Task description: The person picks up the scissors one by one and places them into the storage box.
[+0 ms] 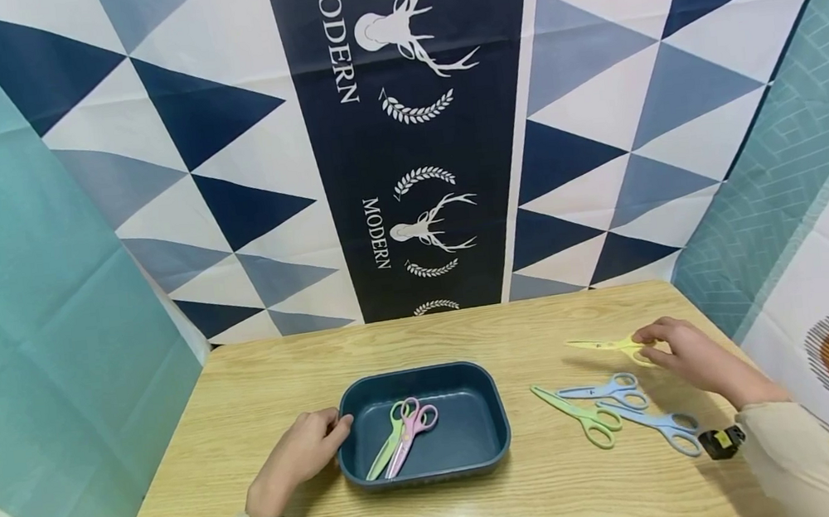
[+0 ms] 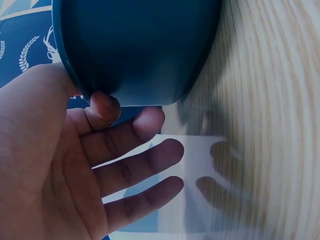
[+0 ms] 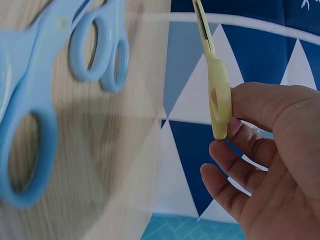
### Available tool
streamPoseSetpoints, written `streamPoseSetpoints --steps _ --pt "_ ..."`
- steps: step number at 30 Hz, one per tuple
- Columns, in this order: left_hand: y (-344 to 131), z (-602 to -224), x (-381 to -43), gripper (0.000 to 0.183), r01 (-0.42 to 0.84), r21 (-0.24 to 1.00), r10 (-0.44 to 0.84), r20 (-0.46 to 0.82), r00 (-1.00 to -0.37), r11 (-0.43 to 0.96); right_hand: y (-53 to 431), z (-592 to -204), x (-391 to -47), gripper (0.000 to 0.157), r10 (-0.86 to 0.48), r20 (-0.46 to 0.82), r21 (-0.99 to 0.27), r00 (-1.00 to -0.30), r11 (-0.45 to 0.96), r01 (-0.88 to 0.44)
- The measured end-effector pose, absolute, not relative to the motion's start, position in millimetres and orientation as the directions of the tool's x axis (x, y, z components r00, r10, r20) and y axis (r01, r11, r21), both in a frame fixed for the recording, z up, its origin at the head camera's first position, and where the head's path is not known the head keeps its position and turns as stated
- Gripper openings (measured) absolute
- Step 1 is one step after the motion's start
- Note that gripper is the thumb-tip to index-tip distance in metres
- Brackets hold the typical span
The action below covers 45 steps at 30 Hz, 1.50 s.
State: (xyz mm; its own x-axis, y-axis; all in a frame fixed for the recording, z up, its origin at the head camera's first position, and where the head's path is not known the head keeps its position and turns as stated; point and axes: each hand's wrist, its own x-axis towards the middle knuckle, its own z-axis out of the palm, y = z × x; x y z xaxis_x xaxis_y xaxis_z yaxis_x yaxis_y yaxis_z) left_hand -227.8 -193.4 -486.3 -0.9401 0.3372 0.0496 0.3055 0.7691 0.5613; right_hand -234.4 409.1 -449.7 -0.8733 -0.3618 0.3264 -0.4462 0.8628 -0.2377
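My left hand (image 1: pixel 311 443) pinches the left rim of a dark blue rectangular box (image 1: pixel 471 424). In the left wrist view the other fingers are spread below the box wall (image 2: pixel 140 45). Inside the box lie green scissors (image 1: pixel 381 459) and pink scissors (image 1: pixel 405 438), crossed over each other. On the right, my right hand (image 1: pixel 694 355) holds yellow scissors (image 1: pixel 606 345) by the handle loops, blades pointing left. The right wrist view has these yellow scissors (image 3: pixel 218 80) between thumb and fingers, raised off the table.
Beneath the right hand lie green scissors (image 1: pixel 583 415) and two pairs of blue scissors (image 1: pixel 607 390), close together on the wooden table (image 1: pixel 268 372). Patterned cloth (image 1: pixel 418 141) hangs behind the table, with more cloth at both sides.
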Motion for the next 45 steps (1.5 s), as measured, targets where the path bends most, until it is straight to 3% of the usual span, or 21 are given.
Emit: streamPoseSetpoints --steps 6,25,36,45 --pt "-191.8 -486.1 -226.8 0.039 0.303 0.569 0.337 0.047 -0.94 0.765 392.8 -443.7 -239.8 0.017 -0.406 0.355 -0.208 -0.842 0.843 -0.495" --pt "-192.4 -487.2 -229.1 0.038 0.296 0.567 0.329 0.047 -0.943 0.768 357.1 -422.6 -246.7 0.018 -0.399 0.262 -0.256 -0.879 0.849 -0.462" --pt "-191.6 -487.4 -229.7 0.037 0.296 0.568 0.333 0.04 -0.942 0.768 336.4 -417.4 -255.3 0.019 -0.477 0.324 -0.22 -0.817 0.802 -0.555" --pt "-191.2 -487.0 -228.6 0.038 0.291 0.566 0.327 0.041 -0.944 0.771 321.9 -413.1 -261.0 0.02 -0.49 0.333 -0.217 -0.806 0.792 -0.571"
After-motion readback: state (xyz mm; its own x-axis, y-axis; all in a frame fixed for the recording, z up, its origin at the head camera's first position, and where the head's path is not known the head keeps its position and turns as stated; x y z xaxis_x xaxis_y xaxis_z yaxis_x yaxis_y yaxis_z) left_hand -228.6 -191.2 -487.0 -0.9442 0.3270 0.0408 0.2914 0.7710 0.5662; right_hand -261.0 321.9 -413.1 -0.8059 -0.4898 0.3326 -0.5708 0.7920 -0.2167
